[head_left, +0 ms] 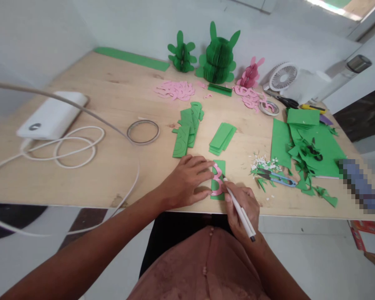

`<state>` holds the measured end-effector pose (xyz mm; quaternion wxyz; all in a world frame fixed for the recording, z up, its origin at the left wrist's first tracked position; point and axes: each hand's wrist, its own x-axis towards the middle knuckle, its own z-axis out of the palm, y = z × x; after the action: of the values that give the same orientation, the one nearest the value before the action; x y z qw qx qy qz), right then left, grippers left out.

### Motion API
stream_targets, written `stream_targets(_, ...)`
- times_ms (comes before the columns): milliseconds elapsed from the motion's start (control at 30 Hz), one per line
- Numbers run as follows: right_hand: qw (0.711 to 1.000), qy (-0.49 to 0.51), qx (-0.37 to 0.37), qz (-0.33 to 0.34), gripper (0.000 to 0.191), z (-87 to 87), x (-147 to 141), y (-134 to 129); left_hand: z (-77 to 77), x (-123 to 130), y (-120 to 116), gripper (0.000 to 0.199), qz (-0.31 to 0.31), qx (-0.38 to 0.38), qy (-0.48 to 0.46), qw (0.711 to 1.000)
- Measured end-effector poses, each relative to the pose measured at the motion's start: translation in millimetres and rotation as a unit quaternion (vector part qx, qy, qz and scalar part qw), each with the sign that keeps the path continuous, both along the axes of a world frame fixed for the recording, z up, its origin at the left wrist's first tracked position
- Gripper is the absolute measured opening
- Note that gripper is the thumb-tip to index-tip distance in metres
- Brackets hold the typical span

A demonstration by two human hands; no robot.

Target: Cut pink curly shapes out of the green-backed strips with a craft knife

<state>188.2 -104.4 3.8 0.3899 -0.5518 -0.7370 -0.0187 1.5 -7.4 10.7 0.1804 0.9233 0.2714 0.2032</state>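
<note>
I observe the work area from the head view. The pink cutout [218, 192], shaped like a 3, lies flat on a green strip [222, 166] at the lower centre of the frame, near the front edge of the desk [121, 166]. The cutout sits directly to the right of the left hand [189, 182], at its fingertips, and to the left of the right hand [250, 206].

I read the left hand as palm down, fingers apart and extended to the right, with fingertips resting on the cutout's left side; its forearm enters from the lower left. I read the right hand as clamped on a white pen [238, 209], thumb and fingers around the barrel. The pen slants, tip at the cutout's right edge, rear end toward the bottom of the frame. The right forearm enters from the lower right.
</note>
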Motion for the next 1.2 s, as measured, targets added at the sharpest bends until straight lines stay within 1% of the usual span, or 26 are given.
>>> stream_targets(200, 1.0, 0.002, -0.001, -0.004, 0.031, -1.9, 0, 0, -0.4, 0, 0, 0.026, -0.004, 0.002, 0.006, 1.0)
stream_targets(433, 1.0, 0.012, -0.012, -0.001, 0.028, -0.3, 0, -1, -1.0, 0, 0, 0.025, -0.001, 0.006, 0.005, 1.0)
stream_targets(533, 0.998, 0.049, -0.045, 0.003, 0.027, 2.7, 1, -2, -1.0, 0, 0, 0.024, -0.002, 0.008, 0.004, 1.0)
stream_targets(633, 0.991, 0.111, -0.078, 0.004, 0.025, 5.7, 4, -4, -0.7, 0, 0, 0.023, -0.002, 0.006, 0.004, 1.0)
stream_targets(767, 0.97, 0.209, -0.118, -0.035, 0.021, 6.5, 4, -4, -0.6, 0, 0, 0.023, -0.003, 0.006, 0.004, 1.0)
stream_targets(833, 0.964, 0.23, -0.127, -0.04, 0.02, 6.4, 2, -3, -0.9, 0, 0, 0.024, -0.003, 0.008, 0.008, 1.0)
stream_targets(967, 0.97, 0.208, -0.119, -0.033, 0.016, 6.6, -4, 0, -2.5, 0, 0, 0.027, -0.002, 0.015, 0.004, 1.0)
stream_targets(1200, 0.968, 0.198, -0.148, -0.034, 0.016, 4.8, -7, 2, -4.5, 0, 1, 0.027, -0.003, 0.022, -0.004, 1.0)
